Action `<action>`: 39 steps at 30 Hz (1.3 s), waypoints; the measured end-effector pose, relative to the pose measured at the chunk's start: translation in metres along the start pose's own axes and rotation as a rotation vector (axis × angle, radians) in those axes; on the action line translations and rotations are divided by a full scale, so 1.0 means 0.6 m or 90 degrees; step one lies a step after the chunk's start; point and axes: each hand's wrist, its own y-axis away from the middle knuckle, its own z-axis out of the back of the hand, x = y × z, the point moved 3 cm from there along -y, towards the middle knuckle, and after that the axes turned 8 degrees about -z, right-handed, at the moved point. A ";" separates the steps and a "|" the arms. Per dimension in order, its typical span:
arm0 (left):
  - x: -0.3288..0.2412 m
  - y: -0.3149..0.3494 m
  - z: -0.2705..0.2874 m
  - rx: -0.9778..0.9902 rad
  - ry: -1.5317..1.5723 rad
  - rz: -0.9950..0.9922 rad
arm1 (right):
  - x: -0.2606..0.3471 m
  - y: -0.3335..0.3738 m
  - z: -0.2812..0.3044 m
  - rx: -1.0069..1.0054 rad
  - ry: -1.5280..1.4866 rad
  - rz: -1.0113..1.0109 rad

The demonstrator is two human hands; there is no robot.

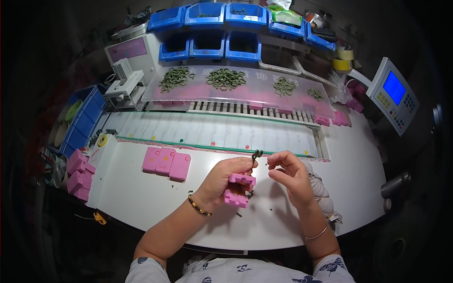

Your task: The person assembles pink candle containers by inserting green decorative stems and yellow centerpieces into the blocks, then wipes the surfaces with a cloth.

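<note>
My left hand (221,178) is closed round a pink rubber mould (237,198), whose two halves gape apart toward me. From the top of that hand, by the thumb, a small dark green wax piece (256,155) with looped ends sticks up. Another dark green bit (250,194) shows at the mould's right side. Just right of the wax piece, my right hand (289,174) is raised with thumb and fingers apart and nothing visible between them. Three pink mould blocks (165,162) lie side by side on the white table left of my hands.
Dark green rings lie in piles (225,79) on a clear sheet behind a roller conveyor (255,111). A beige cloth bundle (321,193) lies beside my right forearm. Pink blocks (80,177) are stacked at left. Blue bins (205,14) stand at the back, a control panel (394,89) at right.
</note>
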 end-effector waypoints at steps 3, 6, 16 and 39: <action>0.010 -0.004 0.007 0.014 0.053 0.049 | 0.012 0.000 -0.007 -0.010 -0.037 -0.010; 0.017 -0.004 0.007 0.036 0.089 0.087 | 0.010 0.000 -0.007 -0.025 -0.043 -0.041; 0.009 0.001 -0.006 -0.042 -0.159 -0.086 | -0.005 -0.001 0.004 -0.046 -0.035 -0.044; 0.017 -0.001 -0.003 0.014 -0.326 -0.036 | 0.041 -0.065 0.032 0.211 0.172 -0.233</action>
